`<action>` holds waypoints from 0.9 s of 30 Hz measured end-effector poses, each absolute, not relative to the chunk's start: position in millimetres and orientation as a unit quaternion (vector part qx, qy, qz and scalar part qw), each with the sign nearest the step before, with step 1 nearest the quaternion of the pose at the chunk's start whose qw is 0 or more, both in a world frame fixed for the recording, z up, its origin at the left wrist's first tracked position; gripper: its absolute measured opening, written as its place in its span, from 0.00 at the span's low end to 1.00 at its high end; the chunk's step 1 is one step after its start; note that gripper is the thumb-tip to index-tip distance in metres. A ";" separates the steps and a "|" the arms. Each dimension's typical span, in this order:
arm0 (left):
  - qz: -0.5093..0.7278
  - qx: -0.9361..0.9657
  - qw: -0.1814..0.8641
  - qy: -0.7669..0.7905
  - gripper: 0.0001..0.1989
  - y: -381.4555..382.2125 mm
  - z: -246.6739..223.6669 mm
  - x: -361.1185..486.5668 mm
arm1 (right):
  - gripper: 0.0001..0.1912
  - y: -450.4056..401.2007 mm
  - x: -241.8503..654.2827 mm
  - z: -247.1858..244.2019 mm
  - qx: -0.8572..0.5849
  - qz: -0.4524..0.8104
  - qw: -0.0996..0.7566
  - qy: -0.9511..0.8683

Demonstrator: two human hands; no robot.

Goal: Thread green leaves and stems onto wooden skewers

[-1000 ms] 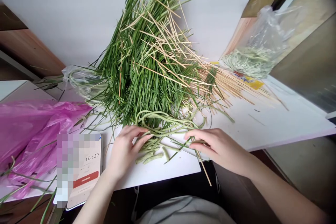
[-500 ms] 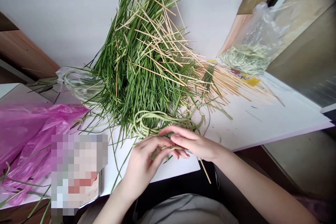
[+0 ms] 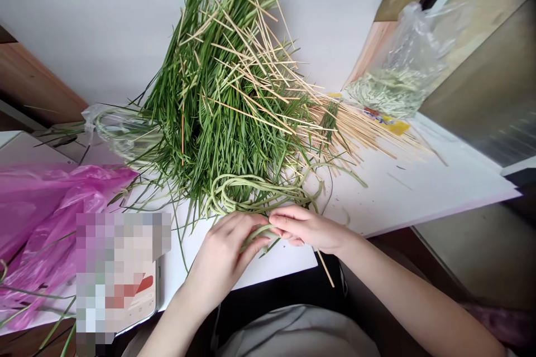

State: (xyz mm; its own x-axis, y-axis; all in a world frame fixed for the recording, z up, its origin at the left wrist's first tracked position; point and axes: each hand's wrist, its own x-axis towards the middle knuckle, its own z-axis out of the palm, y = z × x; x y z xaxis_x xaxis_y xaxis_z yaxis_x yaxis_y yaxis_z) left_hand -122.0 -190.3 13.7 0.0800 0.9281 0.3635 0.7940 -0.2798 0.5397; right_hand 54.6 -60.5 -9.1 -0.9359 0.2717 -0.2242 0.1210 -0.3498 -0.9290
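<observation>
My left hand (image 3: 224, 248) is curled around a bent green long bean (image 3: 258, 230) close to the table's front edge. Thumb and fingers of my right hand (image 3: 312, 228) are closed on the same bean, just to the right. From below my right hand a thin wooden skewer (image 3: 325, 269) pokes out past the table edge; how it is held is hidden. Right behind my hands lie looped long beans (image 3: 234, 181). They rest against a large heap of leafy green stalks, like garlic chives (image 3: 226, 128).
Loose wooden skewers (image 3: 360, 128) lie over the heap and spread right. A clear bag (image 3: 389, 86) of pale green cut pieces stands at the back right. On the left are a pink plastic bag (image 3: 62, 195) and a phone (image 3: 144, 295), partly blurred out.
My right hand's fingers have come down and closed on the bean, after being spread above it. My left hand stays nearly in place. The whole view has shifted slightly.
</observation>
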 end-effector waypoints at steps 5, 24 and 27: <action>0.255 0.763 0.089 0.587 0.12 -186.2 18.5 -119.5 | 0.26 -65.1 53.7 -9.4 -0.175 0.830 0.023 -0.529; 0.582 0.411 0.419 0.562 0.24 -209.2 23.0 -128.4 | 0.19 -61.6 111.1 25.3 -0.243 0.565 0.314 -0.724; 0.471 0.489 0.248 0.691 0.17 -205.6 16.9 -155.1 | 0.13 -65.1 96.9 26.0 -0.221 0.416 0.200 -0.859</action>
